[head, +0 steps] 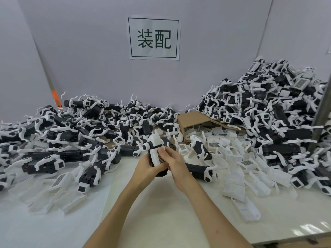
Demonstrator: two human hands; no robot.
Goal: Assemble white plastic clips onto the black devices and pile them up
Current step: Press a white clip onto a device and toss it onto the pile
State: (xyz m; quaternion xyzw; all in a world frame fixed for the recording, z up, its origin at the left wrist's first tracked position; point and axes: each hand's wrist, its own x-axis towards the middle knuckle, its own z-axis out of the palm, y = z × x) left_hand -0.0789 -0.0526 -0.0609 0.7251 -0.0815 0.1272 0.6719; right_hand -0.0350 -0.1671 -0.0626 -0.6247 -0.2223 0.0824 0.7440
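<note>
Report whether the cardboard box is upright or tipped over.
Tipped: the cardboard box lies on its side, its open mouth facing the camera.

ref cardboard box (194, 120) | low device heap (71, 133) left of box | tall device heap (268, 108) right | loose clips (232, 158) before | wall sign (154, 37) behind

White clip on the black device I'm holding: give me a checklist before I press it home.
1. Left hand grips the black device: ok.
2. Right hand has its thumb on the white clip: ok.
3. Clip fully seated: cannot tell, the hands cover the joint.
4. Loose clips lie to the right: ok.
5. Pile of devices stands at right for dropping: ok.
</note>
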